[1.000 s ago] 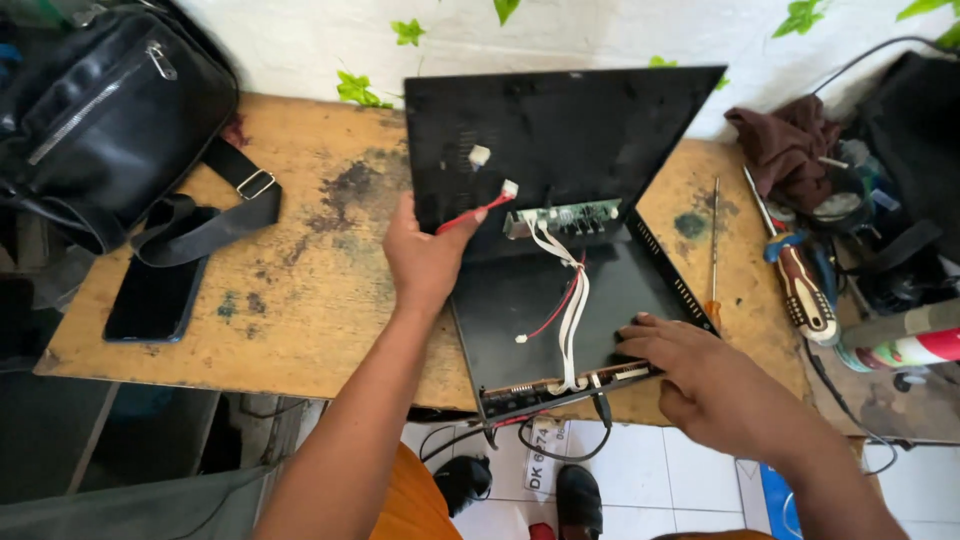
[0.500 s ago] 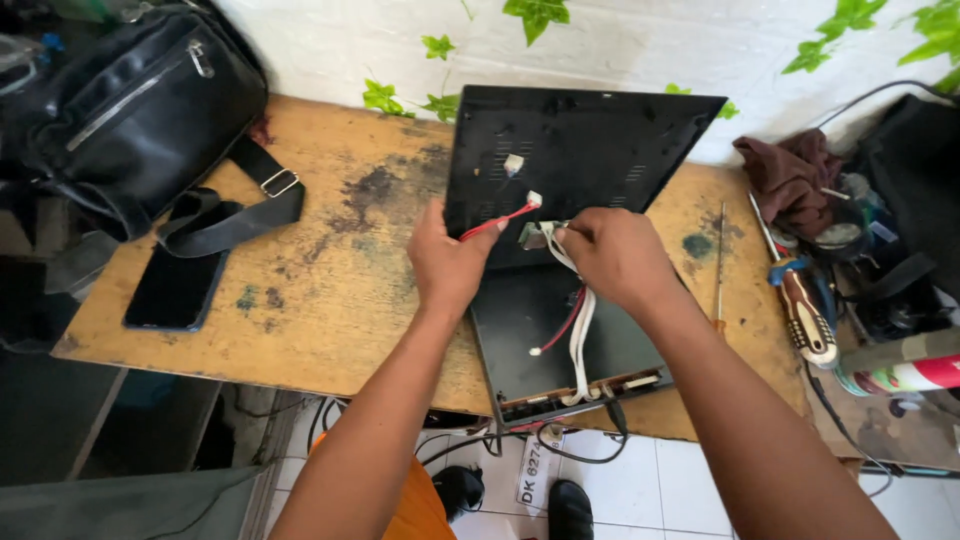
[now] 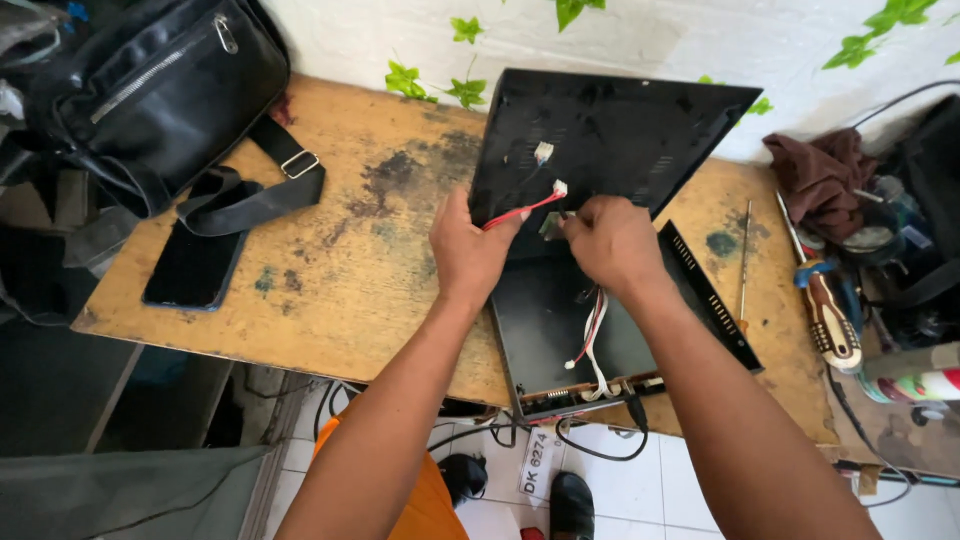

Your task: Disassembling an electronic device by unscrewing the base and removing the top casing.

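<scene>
A black electronics case [image 3: 620, 330] lies open on the wooden table [image 3: 330, 270], its lid [image 3: 610, 135] tipped up against the wall. My left hand [image 3: 468, 250] pinches a thin red wire [image 3: 520, 211] that ends in a small white plug near the lid. My right hand [image 3: 612, 243] grips a small green circuit board [image 3: 553, 224] lifted out of the case. White and red wires [image 3: 592, 345] run from under that hand down to the case's front edge. A second white plug [image 3: 543, 152] hangs on the lid.
A black bag [image 3: 140, 90] with a strap and a dark phone [image 3: 195, 265] lie at the left. At the right are screwdrivers [image 3: 828, 310], a thin metal rod [image 3: 744, 262], a brown rag [image 3: 825, 175] and a striped can [image 3: 915, 385]. Cables hang below the table's front edge.
My right hand went from the case's front edge up to the circuit board and lifted it. The left hand keeps hold of the red wire. The view shifted slightly.
</scene>
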